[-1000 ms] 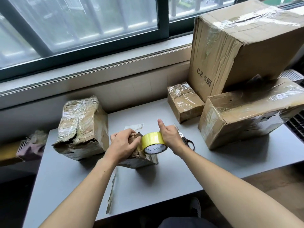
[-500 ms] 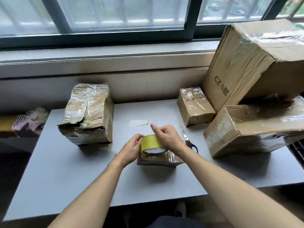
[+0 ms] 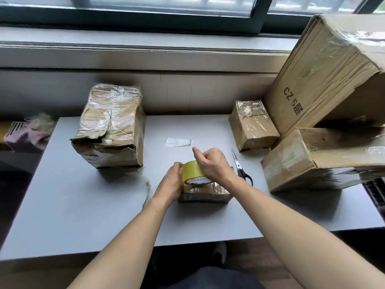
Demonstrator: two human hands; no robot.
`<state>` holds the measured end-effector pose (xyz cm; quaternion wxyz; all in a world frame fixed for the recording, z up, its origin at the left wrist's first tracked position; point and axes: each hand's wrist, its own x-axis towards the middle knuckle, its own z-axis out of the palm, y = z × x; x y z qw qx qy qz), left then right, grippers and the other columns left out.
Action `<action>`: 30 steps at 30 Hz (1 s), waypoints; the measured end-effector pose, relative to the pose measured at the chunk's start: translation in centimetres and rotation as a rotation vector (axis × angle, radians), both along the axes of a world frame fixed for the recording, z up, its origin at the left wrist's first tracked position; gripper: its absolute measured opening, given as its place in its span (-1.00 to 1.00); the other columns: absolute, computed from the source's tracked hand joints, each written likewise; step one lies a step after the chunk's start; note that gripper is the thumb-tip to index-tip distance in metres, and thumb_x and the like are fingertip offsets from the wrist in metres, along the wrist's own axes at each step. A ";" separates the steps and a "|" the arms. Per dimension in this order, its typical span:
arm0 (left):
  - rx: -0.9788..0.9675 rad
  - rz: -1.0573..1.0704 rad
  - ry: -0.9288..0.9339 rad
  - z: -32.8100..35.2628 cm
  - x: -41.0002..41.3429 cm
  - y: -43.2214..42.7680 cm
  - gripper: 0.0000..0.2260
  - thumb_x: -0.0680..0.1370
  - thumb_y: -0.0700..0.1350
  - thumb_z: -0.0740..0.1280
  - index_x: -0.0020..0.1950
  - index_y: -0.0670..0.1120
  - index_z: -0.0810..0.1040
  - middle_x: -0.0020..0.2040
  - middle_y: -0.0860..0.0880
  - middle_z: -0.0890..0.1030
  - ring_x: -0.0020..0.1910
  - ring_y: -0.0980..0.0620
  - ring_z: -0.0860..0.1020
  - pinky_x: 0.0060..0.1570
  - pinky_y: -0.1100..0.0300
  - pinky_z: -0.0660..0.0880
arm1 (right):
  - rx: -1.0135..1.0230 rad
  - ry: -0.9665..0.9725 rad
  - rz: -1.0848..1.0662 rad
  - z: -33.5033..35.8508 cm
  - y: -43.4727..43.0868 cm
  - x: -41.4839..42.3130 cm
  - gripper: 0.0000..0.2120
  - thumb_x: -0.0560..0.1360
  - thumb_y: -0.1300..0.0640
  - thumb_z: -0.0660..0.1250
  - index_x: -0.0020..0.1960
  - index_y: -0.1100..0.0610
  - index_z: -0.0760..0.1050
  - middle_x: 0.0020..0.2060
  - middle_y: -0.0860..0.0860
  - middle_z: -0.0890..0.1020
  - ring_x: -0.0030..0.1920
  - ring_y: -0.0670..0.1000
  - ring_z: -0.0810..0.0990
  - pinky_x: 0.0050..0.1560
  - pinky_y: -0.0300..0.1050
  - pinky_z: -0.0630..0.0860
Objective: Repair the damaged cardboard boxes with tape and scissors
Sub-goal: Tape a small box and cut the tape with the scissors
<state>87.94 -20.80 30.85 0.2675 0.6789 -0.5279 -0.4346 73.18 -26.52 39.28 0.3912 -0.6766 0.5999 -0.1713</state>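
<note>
Head view puts my right hand (image 3: 212, 163) across most of the small box (image 3: 205, 192), so I see only that box's near face and a strip of its top; its far side is hidden behind the yellow tape roll (image 3: 193, 173) and my knuckles. That roll stands on edge on top of the small box, near the middle of the grey table (image 3: 83, 215). My left hand (image 3: 173, 182) curls its fingers round the roll's left side. My right fingers are bent over the roll's top and thumb and forefinger look pinched together above it, though whether they hold a tape end I cannot tell. The print on the roll's core is too small to read.

Scissors (image 3: 240, 165) lie just right of my right wrist, blades pointing away from me, handles partly behind the wrist. A crumpled taped box (image 3: 110, 126) stands well to the left. A little taped box (image 3: 253, 125) sits at the back right, beside a big tilted carton (image 3: 325, 80) marked CZ 5, which is cut off by the frame and leans over a long box (image 3: 312, 159). A scrap of white paper (image 3: 178, 142) lies beyond my hands.
</note>
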 end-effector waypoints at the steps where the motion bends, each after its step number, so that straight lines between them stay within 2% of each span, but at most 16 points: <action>1: -0.016 0.005 -0.022 0.1 -0.1 0.0 -0.88 0.67 -0.05 0.09 0.02 0.00 0.39 -0.03 0.00 0.55 -0.04 -0.05 0.50 -0.03 0.04 0.43 | -0.031 0.080 0.025 0.3 -0.2 -0.6 -0.38 0.62 -0.07 0.21 -0.53 0.10 0.10 -0.64 -0.04 0.15 -0.58 -0.02 0.13 -0.50 -0.10 0.11; 3: -0.031 0.010 -0.067 0.1 -0.3 0.0 -0.86 0.70 -0.08 0.06 0.03 -0.05 0.38 -0.04 -0.04 0.54 -0.05 -0.06 0.47 -0.05 0.07 0.37 | -0.081 0.206 0.028 0.6 -0.6 -2.7 -0.39 0.61 -0.07 0.21 -0.53 0.14 0.12 -0.63 0.04 0.18 -0.56 0.05 0.18 -0.44 -0.02 0.16; 6: -0.012 0.002 -0.103 0.1 -0.5 -0.1 -0.86 0.70 -0.09 0.06 0.04 -0.05 0.38 -0.03 -0.05 0.53 -0.04 -0.09 0.46 -0.01 0.05 0.39 | -0.117 0.300 0.029 0.7 -0.8 -4.9 -0.42 0.59 -0.07 0.20 -0.52 0.15 0.14 -0.60 0.11 0.24 -0.53 0.13 0.23 -0.42 -0.03 0.22; 9: -0.015 -0.030 -0.174 0.6 -0.3 -0.3 -0.80 0.69 -0.12 0.09 0.26 -0.06 0.41 0.19 -0.08 0.54 0.17 -0.11 0.49 0.19 0.03 0.41 | -0.132 0.339 0.061 0.7 -0.9 -4.6 -0.44 0.58 -0.08 0.19 -0.50 0.15 0.16 -0.58 0.13 0.26 -0.51 0.13 0.23 -0.42 -0.03 0.21; 10: -0.063 -0.035 -0.225 0.9 -0.3 -0.5 -0.74 0.68 -0.14 0.11 0.35 -0.08 0.40 0.29 -0.09 0.51 0.25 -0.11 0.47 0.26 0.02 0.39 | -0.131 0.336 0.066 0.8 -1.0 -4.5 -0.44 0.58 -0.08 0.19 -0.50 0.14 0.16 -0.58 0.12 0.26 -0.50 0.13 0.22 -0.41 -0.03 0.20; 12: -0.197 -0.037 -0.330 1.8 -0.8 -1.3 -0.70 0.67 -0.13 0.13 0.39 -0.12 0.41 0.35 -0.09 0.50 0.31 -0.10 0.46 0.32 -0.01 0.36 | -0.125 0.326 0.066 0.7 -1.1 -4.5 -0.43 0.58 -0.08 0.19 -0.52 0.14 0.17 -0.59 0.10 0.26 -0.49 0.13 0.24 -0.42 -0.02 0.19; 14: -0.294 -0.091 -0.397 3.0 -2.3 -2.8 -0.73 0.68 -0.10 0.13 0.33 -0.12 0.47 0.28 -0.09 0.55 0.25 -0.11 0.49 0.26 -0.02 0.37 | -0.121 0.329 0.053 0.6 -1.1 -4.7 -0.42 0.58 -0.08 0.19 -0.53 0.16 0.20 -0.59 0.09 0.27 -0.47 0.15 0.27 -0.43 -0.02 0.19; 17: -0.300 -0.237 -0.448 3.6 -5.3 -4.2 -0.80 0.67 -0.11 0.11 0.14 -0.10 0.50 0.05 -0.09 0.59 0.07 -0.17 0.51 0.06 -0.04 0.42 | -0.124 0.321 0.027 0.5 -0.9 -4.9 -0.43 0.58 -0.08 0.18 -0.52 0.17 0.21 -0.57 0.08 0.28 -0.42 0.17 0.30 -0.38 -0.03 0.19; 20: -0.247 -0.216 -0.467 2.3 -6.4 -4.4 -0.83 0.67 -0.08 0.05 -0.03 -0.08 0.37 -0.14 -0.17 0.59 -0.13 -0.27 0.51 -0.14 -0.11 0.45 | -0.071 0.201 -0.030 0.1 -0.8 -5.9 -0.46 0.59 -0.08 0.19 -0.48 0.16 0.19 -0.54 0.09 0.25 -0.44 0.11 0.26 -0.39 -0.03 0.18; 22: -0.294 -0.193 -0.516 1.4 -6.1 -4.3 -0.81 0.68 -0.04 0.07 -0.06 -0.08 0.36 -0.22 -0.19 0.58 -0.20 -0.29 0.50 -0.21 -0.10 0.43 | -0.021 0.056 -0.068 -0.1 -0.6 -6.4 -0.47 0.60 -0.06 0.22 -0.47 0.13 0.19 -0.51 0.08 0.23 -0.46 0.03 0.21 -0.39 -0.03 0.16; 24: -0.324 -0.223 -0.596 0.6 -5.8 -4.6 -0.77 0.68 -0.01 0.08 -0.05 -0.11 0.41 -0.22 -0.18 0.58 -0.20 -0.27 0.48 -0.21 -0.05 0.38 | 0.028 -0.105 -0.173 -0.9 -0.1 -6.9 -0.44 0.60 -0.05 0.27 -0.48 0.07 0.13 -0.52 0.01 0.17 -0.47 -0.02 0.15 -0.39 -0.05 0.11; 26: -0.312 -0.299 -0.740 0.4 -5.7 -4.8 -0.73 0.67 -0.01 0.05 0.00 -0.11 0.47 -0.17 -0.14 0.60 -0.17 -0.23 0.46 -0.17 0.02 0.23 | 0.115 -0.282 -0.366 -2.0 0.4 -7.2 -0.42 0.59 -0.09 0.32 -0.47 0.01 0.10 -0.50 -0.04 0.15 -0.45 -0.02 0.14 -0.39 -0.06 0.08; 28: -0.280 -0.356 -0.861 0.4 -5.7 -4.9 -0.60 0.64 0.02 -0.08 0.07 -0.07 0.52 -0.11 -0.08 0.61 -0.14 -0.17 0.43 -0.15 0.04 0.08 | 0.185 -0.378 -0.497 -2.6 0.7 -7.6 -0.43 0.58 -0.10 0.33 -0.45 0.00 0.11 -0.48 -0.03 0.16 -0.46 -0.03 0.14 -0.40 -0.07 0.08; 30: -0.271 -0.353 -0.914 0.5 -5.4 -4.6 -0.40 0.55 0.09 -0.27 0.09 -0.01 0.55 -0.12 -0.02 0.59 -0.17 -0.11 0.34 -0.16 0.04 0.02 | 0.191 -0.391 -0.485 -2.5 0.8 -7.6 -0.43 0.59 -0.08 0.33 -0.46 0.01 0.11 -0.50 -0.06 0.16 -0.50 -0.06 0.13 -0.43 -0.11 0.08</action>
